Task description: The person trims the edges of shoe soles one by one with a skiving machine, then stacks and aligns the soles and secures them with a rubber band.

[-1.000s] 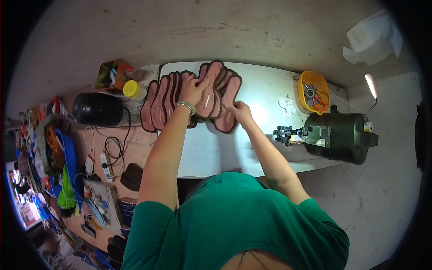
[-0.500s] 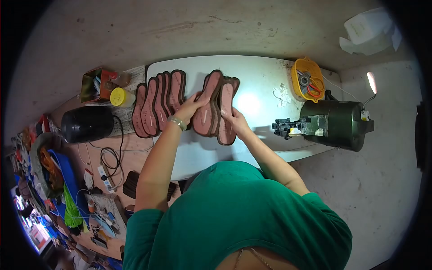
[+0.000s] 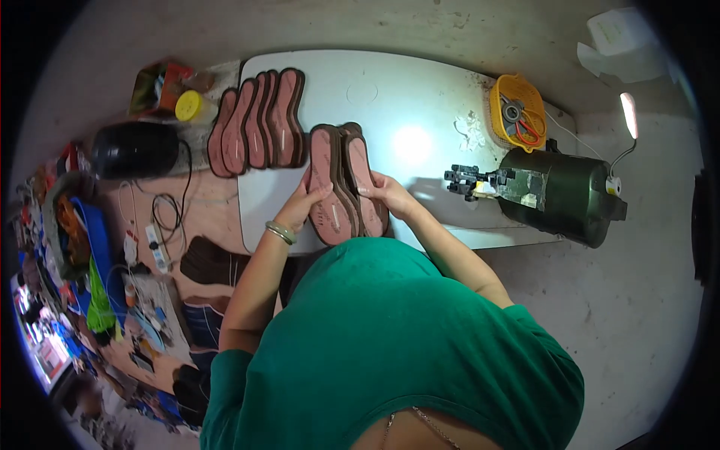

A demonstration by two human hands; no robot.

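Observation:
A bundle of pink insoles with dark edges point(image 3: 327, 161) is held between my two hands, near the front edge of the white table. My left hand point(image 3: 306, 201) wraps the bundle's left side, thumb on the top insole. On the other side, my right hand point(image 3: 386, 195) grips the right-hand insoles point(image 3: 363, 169), its thumb resting on their face. The fingers beneath are hidden. Further back on the left, a row of several similar insoles point(image 3: 259, 124) lies overlapping on the table.
A yellow basket point(image 3: 541, 97) with scissors and tape stands at the back right. Beside it are a dark green cylinder machine point(image 3: 562, 196) and a small lamp point(image 3: 628, 116). Left are a yellow-lidded jar point(image 3: 191, 107), a black rounded object point(image 3: 135, 150), cables and a power strip point(image 3: 156, 247).
Both hands have drawn the bundle of insoles closer to my body, away from the row. The camera view has shifted slightly, and more of the dark stacks at lower left shows.

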